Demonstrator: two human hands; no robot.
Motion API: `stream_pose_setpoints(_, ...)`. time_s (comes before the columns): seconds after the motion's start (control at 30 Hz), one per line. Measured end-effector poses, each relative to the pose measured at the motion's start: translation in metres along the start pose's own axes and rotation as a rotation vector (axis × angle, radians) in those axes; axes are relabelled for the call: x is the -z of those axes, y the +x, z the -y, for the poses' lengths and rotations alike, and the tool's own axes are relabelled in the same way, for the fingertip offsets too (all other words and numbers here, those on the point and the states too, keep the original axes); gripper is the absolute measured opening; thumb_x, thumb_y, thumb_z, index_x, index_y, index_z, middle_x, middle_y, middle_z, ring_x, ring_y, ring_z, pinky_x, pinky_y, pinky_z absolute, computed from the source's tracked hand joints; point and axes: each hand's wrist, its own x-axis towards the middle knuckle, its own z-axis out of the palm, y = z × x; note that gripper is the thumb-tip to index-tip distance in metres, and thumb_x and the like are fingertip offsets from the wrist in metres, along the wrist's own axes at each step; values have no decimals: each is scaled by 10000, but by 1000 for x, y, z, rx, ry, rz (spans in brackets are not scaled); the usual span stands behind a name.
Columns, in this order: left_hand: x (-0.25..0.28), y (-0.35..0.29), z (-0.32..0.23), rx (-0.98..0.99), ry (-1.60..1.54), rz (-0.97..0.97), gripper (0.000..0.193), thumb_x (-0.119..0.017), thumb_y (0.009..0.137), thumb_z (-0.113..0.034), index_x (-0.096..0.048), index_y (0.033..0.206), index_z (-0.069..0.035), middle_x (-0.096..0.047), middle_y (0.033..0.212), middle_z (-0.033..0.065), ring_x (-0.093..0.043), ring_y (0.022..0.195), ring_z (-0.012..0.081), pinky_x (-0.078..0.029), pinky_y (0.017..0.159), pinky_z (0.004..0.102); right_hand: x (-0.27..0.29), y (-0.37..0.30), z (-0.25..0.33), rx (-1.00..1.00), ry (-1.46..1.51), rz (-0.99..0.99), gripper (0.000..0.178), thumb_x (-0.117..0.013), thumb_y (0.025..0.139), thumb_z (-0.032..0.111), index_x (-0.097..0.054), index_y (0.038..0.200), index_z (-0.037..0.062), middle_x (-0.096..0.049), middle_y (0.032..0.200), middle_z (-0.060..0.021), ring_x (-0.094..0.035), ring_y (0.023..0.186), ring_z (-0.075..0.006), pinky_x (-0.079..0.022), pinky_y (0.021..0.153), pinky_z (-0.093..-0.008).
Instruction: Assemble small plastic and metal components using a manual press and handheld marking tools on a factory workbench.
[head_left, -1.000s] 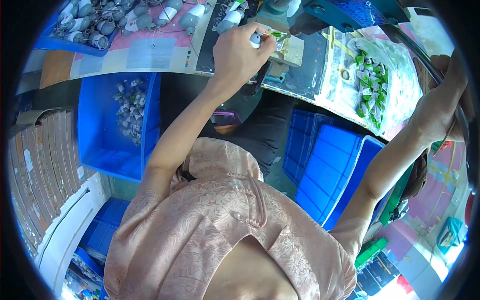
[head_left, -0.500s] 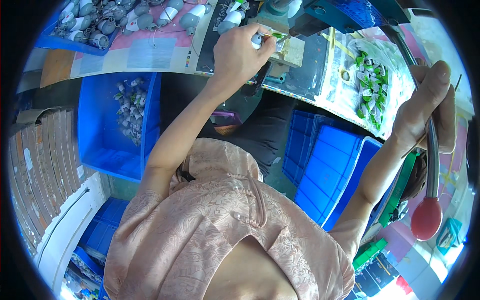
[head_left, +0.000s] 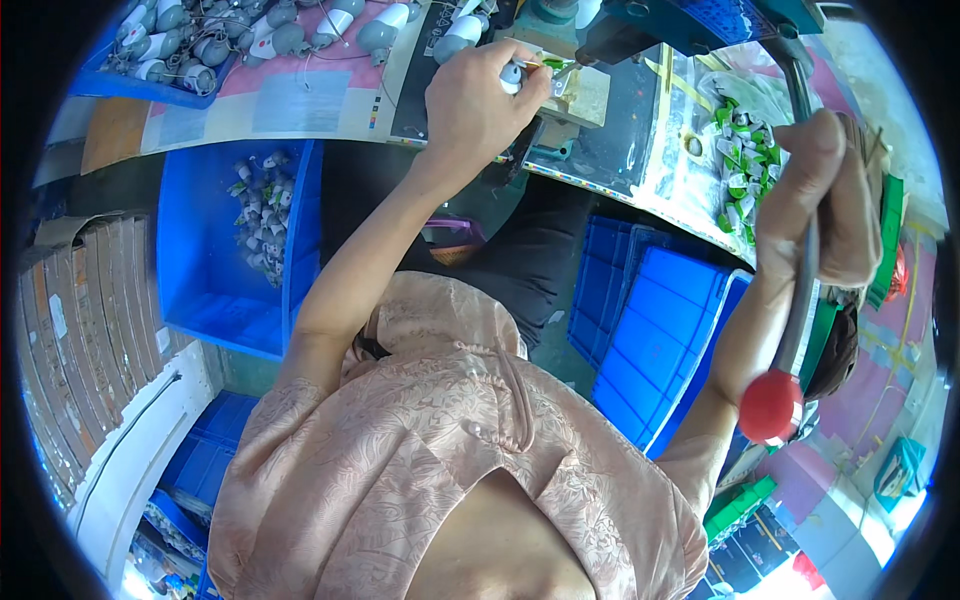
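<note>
My left hand point(head_left: 478, 105) is closed in a pinch at the press's pale block point(head_left: 588, 98). Between its fingers sits a small grey-and-white plastic part point(head_left: 512, 76); a green bit point(head_left: 552, 64) shows beside the fingertips, under the press's tip. The fingers hide most of the part. My right hand point(head_left: 822, 195) is wrapped round the metal lever point(head_left: 800, 310) of a hand press, above its red ball knob point(head_left: 771, 407). The dark blue press head point(head_left: 690, 22) reaches over the table from the upper right.
Several grey-and-white bulb-shaped pieces with wires point(head_left: 285, 38) lie at the far left, some in a blue tray point(head_left: 150, 92). Small green-and-white parts point(head_left: 745, 165) are heaped on the right. A blue bin point(head_left: 225, 310) holds similar parts; blue crates point(head_left: 650, 335) stand beside my right arm.
My right hand has swung the lever left, and the red knob has come left and slightly up with it. My left hand has hardly moved and keeps its pinch at the block.
</note>
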Motion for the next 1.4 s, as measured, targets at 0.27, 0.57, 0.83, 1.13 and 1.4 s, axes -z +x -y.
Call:
stream_pose_setpoints(0.27,-4,-4,-1,-59,32,-99,218,-790,875,-262,-751,970,-69,-752,863,111,-720,760,247,-548,705,334,-20,-24,-19,201,85,2,165,-881,774,89,-718,767,65,-440,550,-16,-406,430,-119,-301,424,-280)
stream_pose_setpoints(0.57,4,-2,0,-25,4,-8,201,-770,899,-255,-754,991,-77,-764,869,88,-731,780,205,-557,735,322,-21,-26,-16,190,92,-18,163,-891,768,90,-729,778,72,-447,557,-9,-393,436,-109,-281,422,-283)
stream_pose_setpoints(0.83,6,-2,0,16,-26,29,203,-771,887,-237,-746,996,-68,-776,891,93,-753,823,219,-568,766,326,-20,-31,-14,252,46,-46,205,-906,792,163,-735,823,54,-588,607,-2,-476,449,-116,-349,421,-261)
stream_pose_setpoints(1.13,-2,-2,0,35,-49,-15,226,-769,841,-287,-754,954,-92,-749,867,124,-712,788,319,-564,726,417,24,-1,-12,134,-18,-106,407,-691,1010,284,-695,765,-41,-605,597,-77,-495,491,-118,-404,479,-256)
stream_pose_setpoints(1.4,-1,-2,-5,47,-23,-32,197,-786,864,-209,-751,972,-47,-763,829,100,-742,752,207,-565,719,317,73,24,-110,-431,-313,-88,385,-692,975,270,-657,740,-34,-626,630,-56,-532,531,-113,-429,517,-256)
